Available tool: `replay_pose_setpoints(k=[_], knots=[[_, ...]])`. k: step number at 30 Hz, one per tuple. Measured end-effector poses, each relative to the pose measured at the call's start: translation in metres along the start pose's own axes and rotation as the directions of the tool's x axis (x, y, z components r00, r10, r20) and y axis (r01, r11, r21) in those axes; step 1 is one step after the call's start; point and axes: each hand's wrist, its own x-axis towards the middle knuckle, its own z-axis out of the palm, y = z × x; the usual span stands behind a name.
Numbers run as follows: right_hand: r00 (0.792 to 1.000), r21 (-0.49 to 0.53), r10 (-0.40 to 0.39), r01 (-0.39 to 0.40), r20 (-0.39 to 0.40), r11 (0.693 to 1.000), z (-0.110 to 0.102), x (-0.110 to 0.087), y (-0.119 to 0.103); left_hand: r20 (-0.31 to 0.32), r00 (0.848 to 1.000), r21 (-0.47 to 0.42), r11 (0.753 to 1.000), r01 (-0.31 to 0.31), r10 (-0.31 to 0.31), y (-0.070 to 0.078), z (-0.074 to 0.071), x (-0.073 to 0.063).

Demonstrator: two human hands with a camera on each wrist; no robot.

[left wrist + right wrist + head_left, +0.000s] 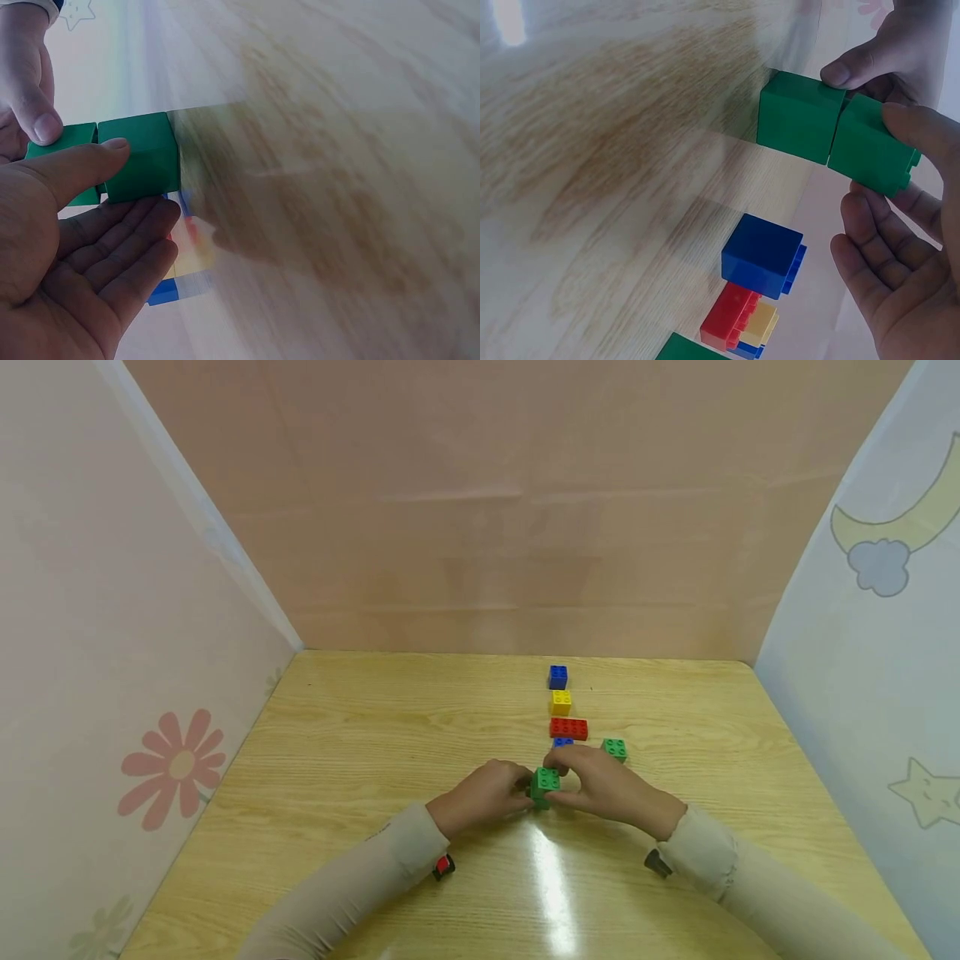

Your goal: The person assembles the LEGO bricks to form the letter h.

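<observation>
A pale wooden table [375, 718] is stretching out beneath the hands, with a brownish-pink backdrop [495, 510] rising beyond them. In the head view I am watching the left hand [487, 795] and the right hand [607, 783] meeting around two stacked green pieces, the upper green brick [547, 777] and the lower green brick [542, 804]. Just beyond the right fingertips a near blue brick [563, 742] is partly showing; farther out, a red brick [569, 728], a yellow brick [561, 702] and a far blue brick [558, 677] are forming a line, while a separate green brick [615, 748] is sitting just past the right knuckles. In the left wrist view I am seeing the left hand pinching the lower piece, its thumb lying across one side and other fingers extending along the opposite side. In the right wrist view the right hand is gripping the upper piece by its sides, thumb nearest me, its lower fingers bending loosely; between the two pieces a thin seam is showing.
</observation>
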Motion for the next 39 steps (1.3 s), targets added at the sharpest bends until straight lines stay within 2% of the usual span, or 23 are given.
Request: replay_pose_setpoints(k=[13,28,39], knots=[[0.998,-0.002,-0.045,0.045,-0.043,0.999,0.0039,-0.001,0.0018,0.017,1.0,-0.012,1.0,0.01,-0.01,-0.0005,-0.0003,0.0004],[0.999,0.029,-0.026,0.027,-0.036,0.999,0.0037,-0.0007,0.0008,0.029,0.999,-0.031,0.999,0.013,-0.013,-0.0037,0.0015,0.0032],[0.998,-0.022,-0.048,0.048,-0.032,0.999,0.0023,0.0,0.0003,0.036,0.999,-0.031,0.999,0.014,-0.013,-0.0042,0.0006,0.0036]])
